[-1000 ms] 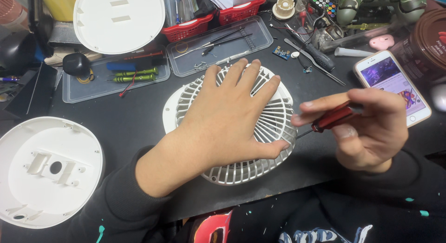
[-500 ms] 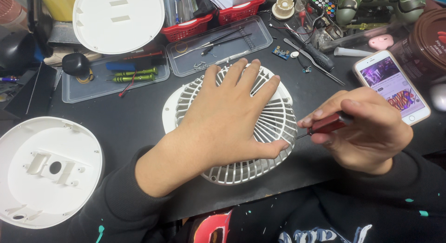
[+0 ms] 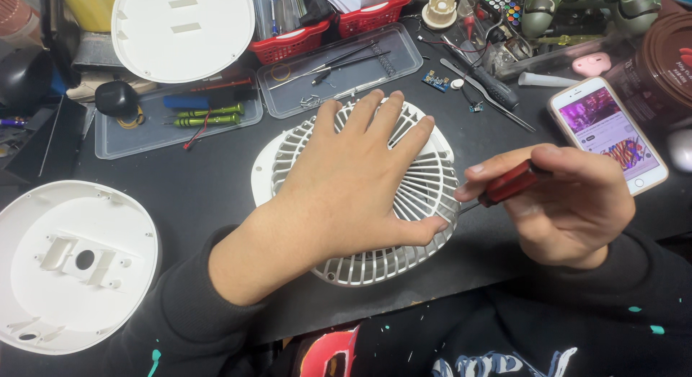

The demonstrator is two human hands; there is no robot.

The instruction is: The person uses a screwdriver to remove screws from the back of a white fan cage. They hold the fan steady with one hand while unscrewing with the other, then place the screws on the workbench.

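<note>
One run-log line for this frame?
left hand flat on white fan grille | right hand holds red-handled screwdriver at grille edge

We have one view only, from a camera on the head, looking steeply down and slightly forward over a dark worktable (image 3: 194, 197). It sits close: our forearms enter from the bottom edge, and the left hand (image 3: 346, 189) and right hand (image 3: 569, 204) fill the middle of the frame
</note>
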